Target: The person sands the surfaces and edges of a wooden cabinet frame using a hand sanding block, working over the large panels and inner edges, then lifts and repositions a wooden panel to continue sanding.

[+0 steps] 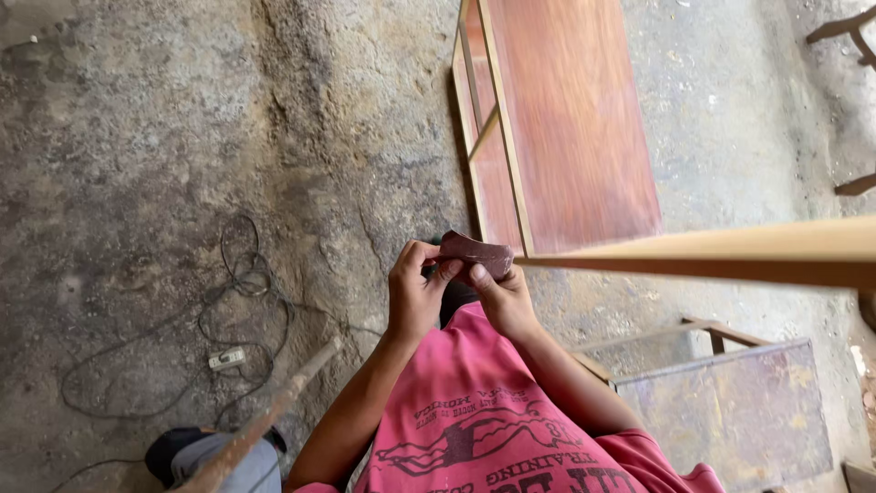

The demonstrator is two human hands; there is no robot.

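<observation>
Pink cotton shirt sits closest, with both arms reaching out from it. Far left, a thin black cable loops on the grey concrete floor. Left hand and right hand both pinch a small folded reddish-brown sandpaper piece, near the red-brown wooden panel. Folding it flat and tight would help, I think.

We're looking down into a rough woodworking shop, and the reddish-brown wooden cabinet frame lying flat on the cracked, stained concrete floor says it plainly. Left of that frame, a tangled black power cord with a white switch box sprawls across the floor. Below the frame, a bare wooden rail cuts across, and under that stands a worn metal-topped bench.
</observation>
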